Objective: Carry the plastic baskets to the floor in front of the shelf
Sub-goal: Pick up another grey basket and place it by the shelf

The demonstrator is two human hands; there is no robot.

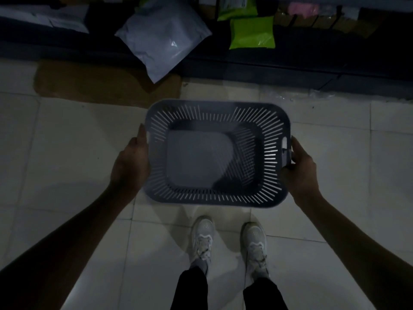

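Pale floor tiles (67, 153) fill a dim room, seen from above by a person looking down at their own arms and feet. Beyond both hands, along the top of the view, runs the dark bottom level of a shelf (290, 66), crowded with packed bags. A grey parcel bag (165, 41) hangs over its edge, beyond the left hand, above a flat piece of brown cardboard (89, 83) on the tiles. A bright green bag (252, 33) sits further right.

Between the hands is an empty grey plastic basket (218, 153) with slotted sides; it looks like two nested together, though the blur makes that uncertain. The left hand (131, 164) presses against its left rim, and the right hand (299, 168) is closed on the handle slot at its right rim. White sneakers (230, 242) stand just nearer than the basket.

The basket seems to be above the tiles close to the shelf, so the carrying looks nearly finished; lowering it and letting go remain.
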